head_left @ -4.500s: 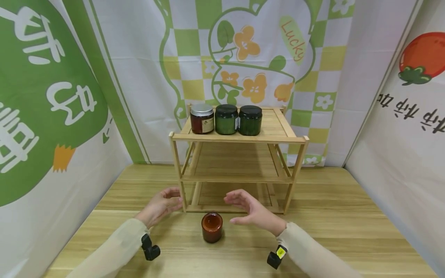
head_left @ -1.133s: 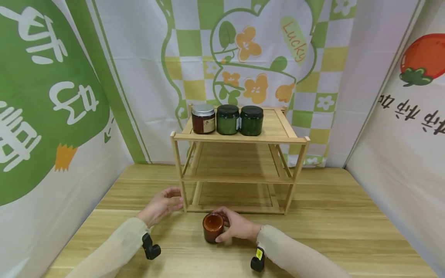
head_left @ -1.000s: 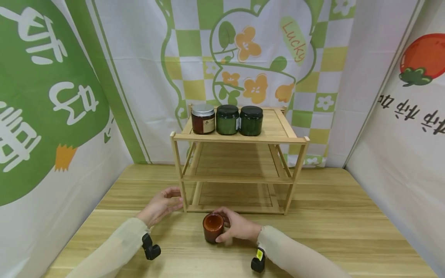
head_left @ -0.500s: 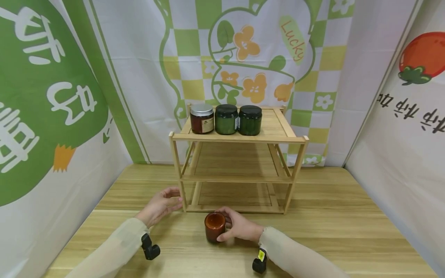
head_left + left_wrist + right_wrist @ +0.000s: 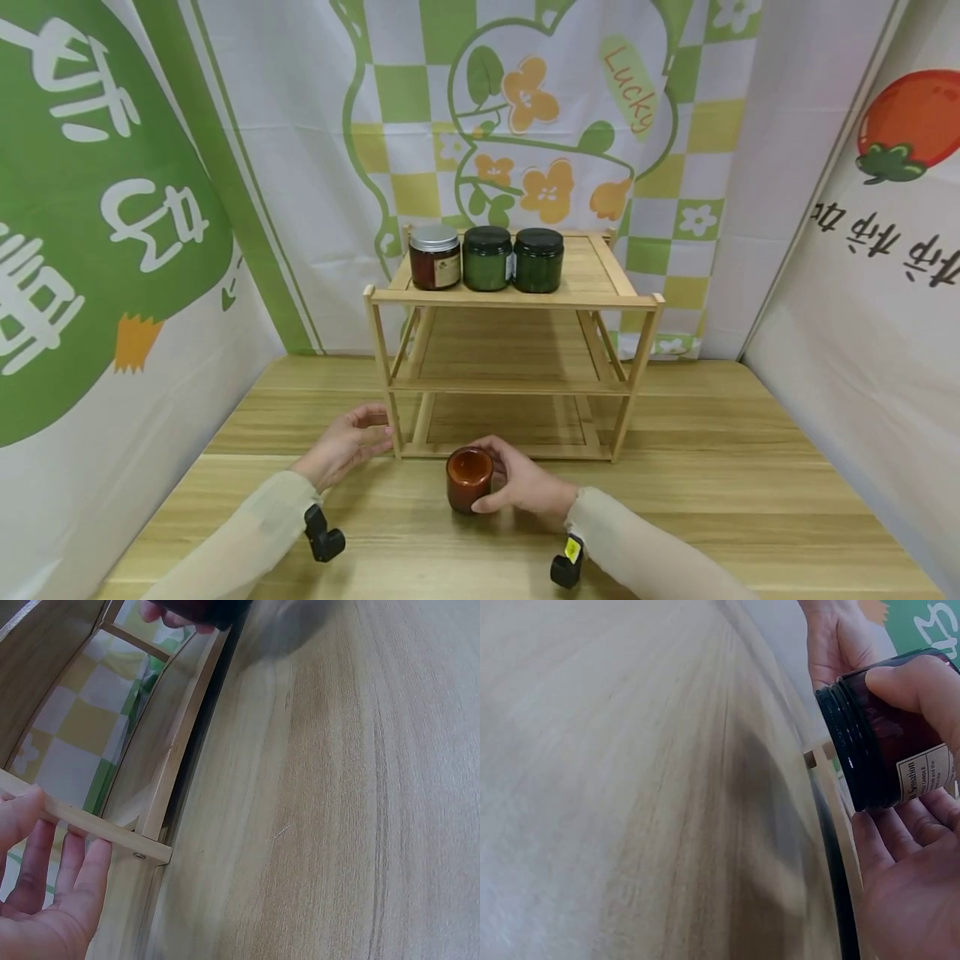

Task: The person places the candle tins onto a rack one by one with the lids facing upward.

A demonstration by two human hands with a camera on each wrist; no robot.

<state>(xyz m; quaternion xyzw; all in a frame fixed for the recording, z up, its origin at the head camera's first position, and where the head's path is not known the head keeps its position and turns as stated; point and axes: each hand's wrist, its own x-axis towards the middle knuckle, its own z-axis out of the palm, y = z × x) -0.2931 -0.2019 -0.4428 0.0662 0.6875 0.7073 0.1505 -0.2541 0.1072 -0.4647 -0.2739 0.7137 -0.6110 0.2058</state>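
Note:
An amber glass jar (image 5: 459, 493) is in my right hand (image 5: 528, 483), thumb at its near side and fingers behind it. It is held in front of the wooden shelf rack (image 5: 510, 387), a hollowed amber end facing up. In the right wrist view, the jar (image 5: 889, 727) has a pale label with "CANDLE" on it, and its dark, ridged end points toward the tabletop. The jar's shadow lies apart from it. At the rack's front left post (image 5: 105, 831), my left hand (image 5: 341, 446) grips the wood between thumb and fingers, as the left wrist view shows.
On the rack's top shelf stand a brown jar with a silver lid (image 5: 435, 258) and two green jars, one in the middle (image 5: 487, 260) and one on the right (image 5: 538, 262). Printed cloth walls (image 5: 300, 167) surround the wooden table (image 5: 720, 467) at the back and sides.
My right hand has come in from the right and taken hold of the amber jar. Over the last half second the jar has risen slightly and shifted right. My left hand stays put.

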